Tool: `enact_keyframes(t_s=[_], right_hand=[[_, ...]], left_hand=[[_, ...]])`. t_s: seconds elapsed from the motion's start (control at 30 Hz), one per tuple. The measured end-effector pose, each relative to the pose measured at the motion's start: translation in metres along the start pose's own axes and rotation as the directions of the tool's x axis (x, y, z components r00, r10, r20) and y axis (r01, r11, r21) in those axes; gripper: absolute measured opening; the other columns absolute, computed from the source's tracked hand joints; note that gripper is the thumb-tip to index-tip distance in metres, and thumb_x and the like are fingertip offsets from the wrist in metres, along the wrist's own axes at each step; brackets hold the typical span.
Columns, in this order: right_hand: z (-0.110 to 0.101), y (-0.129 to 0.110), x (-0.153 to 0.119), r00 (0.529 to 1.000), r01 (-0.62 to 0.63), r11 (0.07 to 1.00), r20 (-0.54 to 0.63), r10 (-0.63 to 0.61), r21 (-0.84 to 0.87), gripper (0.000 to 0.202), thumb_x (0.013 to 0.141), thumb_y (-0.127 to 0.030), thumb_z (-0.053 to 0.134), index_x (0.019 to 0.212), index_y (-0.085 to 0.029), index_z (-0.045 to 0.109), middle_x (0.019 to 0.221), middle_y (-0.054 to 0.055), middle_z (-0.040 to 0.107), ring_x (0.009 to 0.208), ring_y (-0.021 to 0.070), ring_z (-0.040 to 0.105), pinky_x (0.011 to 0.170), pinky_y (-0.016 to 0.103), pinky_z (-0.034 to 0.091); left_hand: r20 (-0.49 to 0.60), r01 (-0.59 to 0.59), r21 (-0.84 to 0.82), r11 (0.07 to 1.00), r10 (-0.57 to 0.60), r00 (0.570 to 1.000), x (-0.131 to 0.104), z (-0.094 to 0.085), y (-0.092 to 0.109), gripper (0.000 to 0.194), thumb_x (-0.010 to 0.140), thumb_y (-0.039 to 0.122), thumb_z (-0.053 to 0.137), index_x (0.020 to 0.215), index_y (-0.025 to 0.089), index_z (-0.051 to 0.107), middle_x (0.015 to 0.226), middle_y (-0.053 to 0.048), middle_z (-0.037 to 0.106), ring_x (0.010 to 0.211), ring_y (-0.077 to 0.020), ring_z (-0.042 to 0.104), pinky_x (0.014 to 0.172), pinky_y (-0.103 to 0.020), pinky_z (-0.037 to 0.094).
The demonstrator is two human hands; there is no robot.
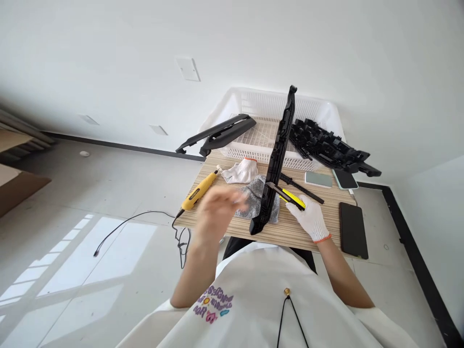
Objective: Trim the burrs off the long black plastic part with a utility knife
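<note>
Clearly, in the head view, the left hand (pixel 222 200) was bare and raised over the near left part of the bench (pixel 232 227), its forearm slanting up from below and its fingertips pointing right, toward the long black part (pixel 279 154). Whether its fingers were apart or together I could not tell. The right hand (pixel 308 220) wore a white knitted glove with an orange cuff and reached up and leftward from the lower right, its fingers closed around the utility knife (pixel 292 198), whose blade end pointed left and met the outline of the long black part. That part, made of dark, ribbed plastic with a hooked upper tip, ran diagonally between the hands, from above the white basket (pixel 336 116) down to the grey cloth (pixel 273 212). The basket was slatted plastic; a tangled heap of black pieces (pixel 326 145) lay over its right side, and two smooth, tapering black covers (pixel 228 133) lay across its left. The bench top had a striped wood grain. On it lay a fuzzy grey cloth, a white glove (pixel 242 170), a yellow tool (pixel 199 191) and a dark phone (pixel 353 229). Motion blurred the left hand, so its separate fingers were hard to make out. The long black part hid some of the cloth and basket, and the sleeves were cut off by the bottom edge.
</note>
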State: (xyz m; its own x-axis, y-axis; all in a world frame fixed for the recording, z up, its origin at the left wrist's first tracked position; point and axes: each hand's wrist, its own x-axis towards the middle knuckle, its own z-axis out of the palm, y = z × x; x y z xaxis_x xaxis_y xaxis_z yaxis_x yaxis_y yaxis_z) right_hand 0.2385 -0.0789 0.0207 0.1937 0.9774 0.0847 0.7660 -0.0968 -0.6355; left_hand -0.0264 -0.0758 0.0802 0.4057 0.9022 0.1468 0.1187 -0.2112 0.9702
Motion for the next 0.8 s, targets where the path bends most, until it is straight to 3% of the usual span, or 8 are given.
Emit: enact_keyframes(t_s=[0.17,0.3,0.37,0.47,0.6,0.8], right_hand=[[0.001,0.000,0.000,1.000,0.012,1.000,-0.022,-0.012,-0.001,0.042,0.084,-0.064,0.060,0.090,-0.023,0.066,0.079,0.005,0.072,0.075,0.0241,0.068,0.069,0.031,0.046],[0.001,0.000,-0.002,0.999,-0.024,0.999,-0.032,0.025,0.027,0.044,0.083,-0.065,0.062,0.091,-0.022,0.068,0.072,0.003,0.070,0.069,0.0220,0.066,0.065,0.030,0.045],[-0.001,0.000,-0.005,0.997,-0.061,0.995,-0.043,0.065,0.081,0.042,0.082,-0.063,0.063,0.091,-0.022,0.068,0.070,0.002,0.070,0.066,0.0204,0.064,0.064,0.030,0.046],[-0.007,0.002,-0.009,0.994,-0.098,0.986,-0.037,0.104,0.134,0.039,0.082,-0.060,0.065,0.085,-0.022,0.067,0.065,0.001,0.068,0.059,0.0180,0.061,0.059,0.029,0.045],[-0.012,0.004,-0.012,0.997,-0.078,0.987,-0.009,0.080,0.139,0.035,0.079,-0.055,0.069,0.084,-0.021,0.068,0.063,0.000,0.068,0.059,0.0174,0.061,0.058,0.028,0.046],[-0.010,0.005,-0.007,0.995,-0.097,0.985,-0.023,0.101,0.145,0.035,0.079,-0.056,0.067,0.082,-0.021,0.067,0.059,0.000,0.064,0.054,0.0171,0.057,0.055,0.030,0.046]], left_hand=[[-0.057,0.126,-0.027,0.992,-0.127,0.990,0.033,0.030,-0.039,0.069,0.083,0.044,0.073,0.143,0.026,0.045,0.116,-0.009,0.070,0.108,-0.0290,0.068,0.096,-0.047,0.055],[-0.004,0.221,-0.034,0.975,-0.221,0.975,0.059,0.046,-0.060,0.042,0.090,0.044,0.064,0.123,0.021,0.052,0.099,-0.005,0.072,0.093,-0.0237,0.072,0.088,-0.039,0.056],[0.027,0.222,-0.016,0.975,-0.221,0.975,0.064,0.048,-0.063,0.031,0.094,0.047,0.057,0.110,0.021,0.054,0.090,-0.003,0.072,0.085,-0.0204,0.072,0.082,-0.034,0.055],[-0.001,0.213,0.028,0.977,-0.213,0.977,0.066,0.049,-0.064,0.034,0.096,0.053,0.051,0.105,0.021,0.054,0.083,0.000,0.070,0.081,-0.0183,0.070,0.079,-0.031,0.053],[-0.087,0.180,0.078,0.981,-0.173,0.981,0.066,0.048,-0.068,0.038,0.097,0.056,0.047,0.102,0.019,0.056,0.099,-0.004,0.070,0.098,-0.0204,0.066,0.087,-0.031,0.050],[0.058,0.113,0.073,0.991,-0.117,0.991,0.064,0.043,-0.074,0.035,0.097,0.047,0.051,0.119,0.020,0.048,0.104,-0.005,0.066,0.101,-0.0214,0.065,0.092,-0.034,0.050]])
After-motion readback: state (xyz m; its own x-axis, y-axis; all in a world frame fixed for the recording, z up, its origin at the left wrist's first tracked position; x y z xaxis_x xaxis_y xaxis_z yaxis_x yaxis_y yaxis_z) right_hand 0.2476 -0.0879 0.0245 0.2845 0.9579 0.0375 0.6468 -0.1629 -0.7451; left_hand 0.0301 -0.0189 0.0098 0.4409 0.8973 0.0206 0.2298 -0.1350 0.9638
